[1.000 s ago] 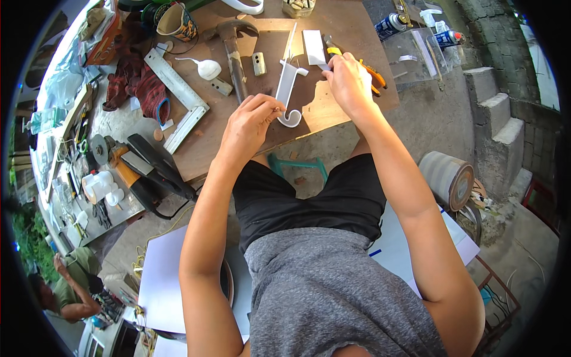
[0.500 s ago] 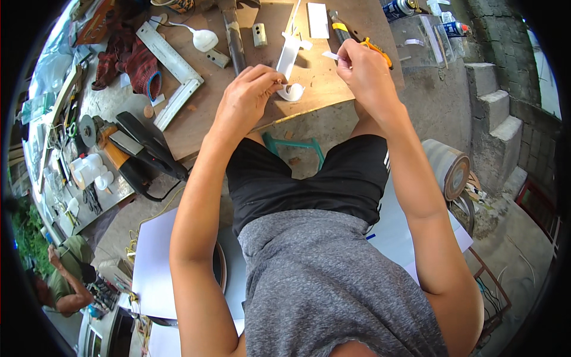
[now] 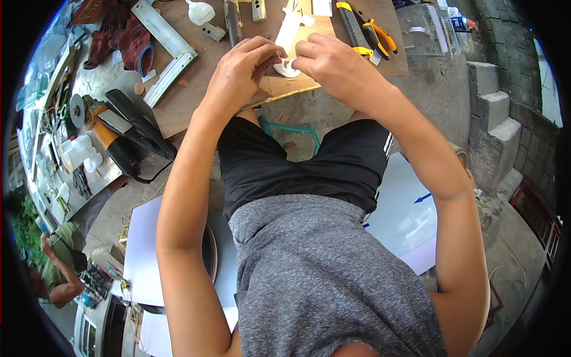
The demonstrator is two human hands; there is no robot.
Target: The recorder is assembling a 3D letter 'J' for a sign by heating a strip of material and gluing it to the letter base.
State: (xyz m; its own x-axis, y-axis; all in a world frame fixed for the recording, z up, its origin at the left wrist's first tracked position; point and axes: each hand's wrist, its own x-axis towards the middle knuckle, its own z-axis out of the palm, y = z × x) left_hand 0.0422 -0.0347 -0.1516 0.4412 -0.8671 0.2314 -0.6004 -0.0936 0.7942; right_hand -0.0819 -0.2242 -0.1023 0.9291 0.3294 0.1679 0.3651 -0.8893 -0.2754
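Note:
A bright white strip-like piece (image 3: 289, 33) with a rounded, curled near end lies by the table's front edge. My left hand (image 3: 245, 64) is closed at its left side, fingertips pinched against the piece near that curled end. From the right, my right hand (image 3: 334, 64) meets it with bent, closed fingers. Whatever lies between the right fingertips is hidden. Right of the piece rest a black-and-yellow handled tool (image 3: 354, 30) and orange-and-black pliers (image 3: 379, 37). A flat white block (image 3: 322, 7) sits beyond.
On the wooden table (image 3: 190, 98) lie a metal square (image 3: 172, 71), a dark red glove (image 3: 128, 44), a dark metal bar (image 3: 233, 21) and a white rounded bottle (image 3: 200, 12). An angle grinder (image 3: 113, 134) rests at left. Concrete steps (image 3: 493, 101) rise at right. Another person (image 3: 62, 262) is far left.
My right hand has moved left and slightly down from beside the pliers to the white piece's curled end. My left hand has shifted slightly up with the view. The pliers are now uncovered.

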